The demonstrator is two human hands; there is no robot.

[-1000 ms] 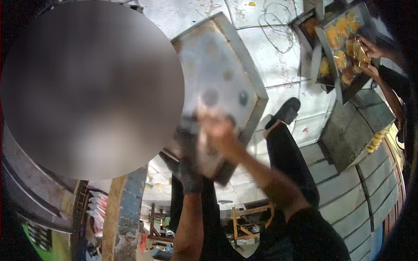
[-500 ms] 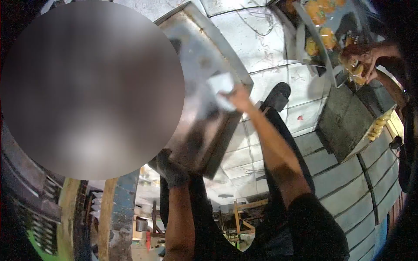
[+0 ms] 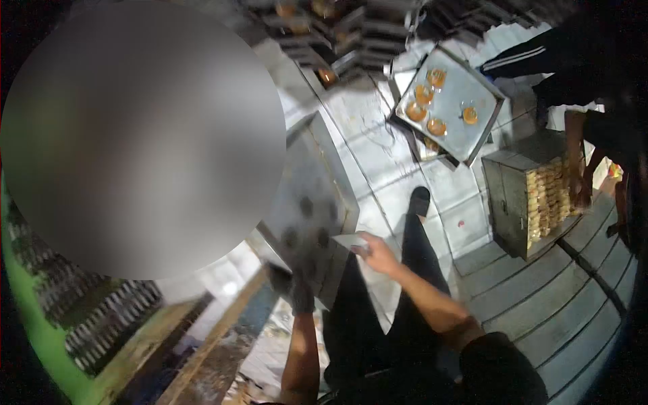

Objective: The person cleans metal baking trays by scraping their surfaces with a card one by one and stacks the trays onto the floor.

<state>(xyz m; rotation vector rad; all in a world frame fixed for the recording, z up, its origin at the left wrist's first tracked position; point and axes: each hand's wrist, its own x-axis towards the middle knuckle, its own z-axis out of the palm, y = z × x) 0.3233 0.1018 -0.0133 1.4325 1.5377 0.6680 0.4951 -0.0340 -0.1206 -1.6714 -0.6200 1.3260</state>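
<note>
A large metal baking tray (image 3: 307, 169) slopes in front of me, its left part hidden by a blurred disc. At its near edge, my left hand (image 3: 297, 287), in a dark glove, is closed on the rim. Dark smudges mark the tray's surface. Beside the tray's right edge, my right hand (image 3: 378, 255) is bare and pinches a thin flat pale scraper (image 3: 349, 240), seen nearly edge-on.
A tray of glazed buns (image 3: 453, 101) lies on the tiled floor ahead. A metal box (image 3: 509, 196) filled with rows of pale buns stands to the right, with another person's hand (image 3: 579, 192) at it. Dark stacked racks (image 3: 364, 34) line the far side.
My right hand has drawn back from over the tray to its right edge, still holding the scraper. My view has swung, bringing the bun tray and racks into sight.
</note>
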